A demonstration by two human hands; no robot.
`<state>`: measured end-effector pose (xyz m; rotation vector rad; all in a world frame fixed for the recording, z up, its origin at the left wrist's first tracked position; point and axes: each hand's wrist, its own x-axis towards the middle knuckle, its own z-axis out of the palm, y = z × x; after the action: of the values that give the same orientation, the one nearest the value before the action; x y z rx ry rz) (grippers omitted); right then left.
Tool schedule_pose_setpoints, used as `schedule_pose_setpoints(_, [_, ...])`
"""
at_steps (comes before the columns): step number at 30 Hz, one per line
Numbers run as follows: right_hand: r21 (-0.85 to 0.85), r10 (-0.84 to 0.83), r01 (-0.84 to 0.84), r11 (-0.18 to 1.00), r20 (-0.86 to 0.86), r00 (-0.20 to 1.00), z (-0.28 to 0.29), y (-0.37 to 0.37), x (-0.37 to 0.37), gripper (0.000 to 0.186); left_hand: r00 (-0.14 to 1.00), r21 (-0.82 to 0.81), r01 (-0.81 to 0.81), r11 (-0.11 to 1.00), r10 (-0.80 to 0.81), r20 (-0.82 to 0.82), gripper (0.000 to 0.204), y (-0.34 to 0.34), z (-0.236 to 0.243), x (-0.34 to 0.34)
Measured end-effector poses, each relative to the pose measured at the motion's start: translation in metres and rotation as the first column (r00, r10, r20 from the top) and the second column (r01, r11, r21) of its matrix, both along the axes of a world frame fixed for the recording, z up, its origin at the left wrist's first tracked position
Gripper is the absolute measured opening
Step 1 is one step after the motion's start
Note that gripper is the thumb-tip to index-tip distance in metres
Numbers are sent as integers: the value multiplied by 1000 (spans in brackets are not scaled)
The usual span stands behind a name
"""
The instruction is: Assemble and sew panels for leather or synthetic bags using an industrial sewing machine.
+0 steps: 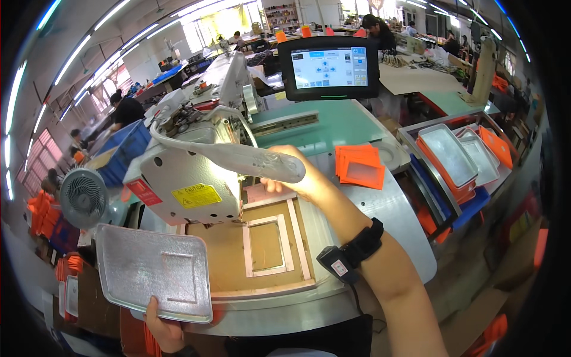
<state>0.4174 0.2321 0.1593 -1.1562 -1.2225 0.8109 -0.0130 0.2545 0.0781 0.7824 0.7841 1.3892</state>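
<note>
My left hand (163, 324) grips the near edge of a silver quilted panel (151, 271) with a stitched rectangle on it, held at the lower left. My right hand (297, 172) reaches forward over a brown template board (226, 256) with a pale rectangular frame (267, 244) on the machine bed. Its fingers rest at the far edge of the board, partly hidden behind the curved lamp arm (238, 156) of the white sewing machine head (184, 178). A black wrist strap with a small device (351, 253) sits on my right forearm.
A control screen (329, 67) stands behind the machine. Orange frame pieces (358, 166) lie on the round metal bed (392, 208). At the right, a rack holds silver panels in orange trays (455, 157). A small fan (83, 196) is at the left. Other people work in the background.
</note>
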Motion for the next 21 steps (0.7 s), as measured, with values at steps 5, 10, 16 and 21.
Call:
schedule_pose_setpoints(5, [131,8,-6,991,-14,1000,-9,0,2,9,1000,-20,-20,1000,20,-5,60,-4,4,8])
schedule_pose_setpoints(10, [363,-140,78,929,149,979,-11,1,-2,14,1000,-12,10,1000,-10,12,61,0,0,4])
schedule_pose_setpoints(16, [157,63,-22,987,-261,963,-21,6,0,24,970,-30,33,999,-25,241,53,14,0,-10])
schedule_pose_setpoints(21, [-127,-321,315,941,-24,947,-28,4,3,29,468,345,404,847,-516,717,47,37,-4,-10])
